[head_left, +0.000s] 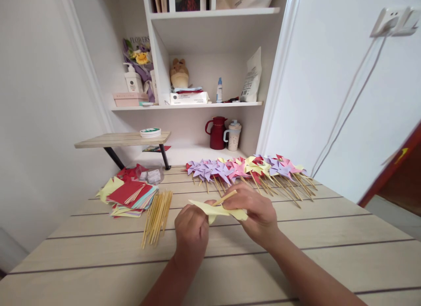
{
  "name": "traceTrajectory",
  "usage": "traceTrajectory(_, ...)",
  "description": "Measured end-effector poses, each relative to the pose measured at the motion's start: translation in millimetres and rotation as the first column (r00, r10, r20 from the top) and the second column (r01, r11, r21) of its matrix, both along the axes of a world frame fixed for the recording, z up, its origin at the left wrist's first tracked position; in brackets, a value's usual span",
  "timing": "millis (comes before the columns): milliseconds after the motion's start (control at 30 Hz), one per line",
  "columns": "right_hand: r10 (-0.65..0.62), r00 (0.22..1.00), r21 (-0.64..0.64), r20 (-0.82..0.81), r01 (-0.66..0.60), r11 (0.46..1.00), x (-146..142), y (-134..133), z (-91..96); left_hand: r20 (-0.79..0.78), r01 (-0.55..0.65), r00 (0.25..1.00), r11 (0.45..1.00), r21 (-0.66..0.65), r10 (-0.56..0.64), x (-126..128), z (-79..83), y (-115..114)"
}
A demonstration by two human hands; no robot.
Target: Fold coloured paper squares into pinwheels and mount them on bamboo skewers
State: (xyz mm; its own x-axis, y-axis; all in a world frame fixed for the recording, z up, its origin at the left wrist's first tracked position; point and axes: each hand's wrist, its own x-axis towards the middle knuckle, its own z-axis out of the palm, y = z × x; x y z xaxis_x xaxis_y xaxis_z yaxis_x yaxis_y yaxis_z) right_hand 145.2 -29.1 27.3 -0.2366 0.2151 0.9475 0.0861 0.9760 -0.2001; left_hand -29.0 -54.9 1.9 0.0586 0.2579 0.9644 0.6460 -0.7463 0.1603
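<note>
Left: paper stack (131,195) on the surface (108,258), red sheets uppermost; clear box (154,177) just behind it. Loose sticks (158,216) lie in a bundle to the right of the stack.

Centre: your left hand (191,231) is closed, fingers curled, on the near left part of the yellow paper (215,210), which is held above the surface between your hands. A single stick (226,197) slants up past the paper; its lower end is hidden. Your right hand (255,211) pinches the paper's right side, fingertips by the stick. Whether they touch the stick, cannot tell.

Right and behind: pinwheels (237,169) in a long heap, sticks pointing towards you.

Judgement: step in hand looks like joining paper to stick. Next move seems to call for a steady left grip, stick aligned with the paper's middle, and light right-hand pressure; the thin blades could crease. Fastener not visible.
</note>
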Motion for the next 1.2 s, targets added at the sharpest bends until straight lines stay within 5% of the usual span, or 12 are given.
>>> traceTrajectory(1200,0.003,1.000,0.000,-0.003,-0.003,1.000,-1.2,-1.6,2.1,-0.020,0.021,1.000,1.000,0.006,-0.021,1.6,-3.7,0.8)
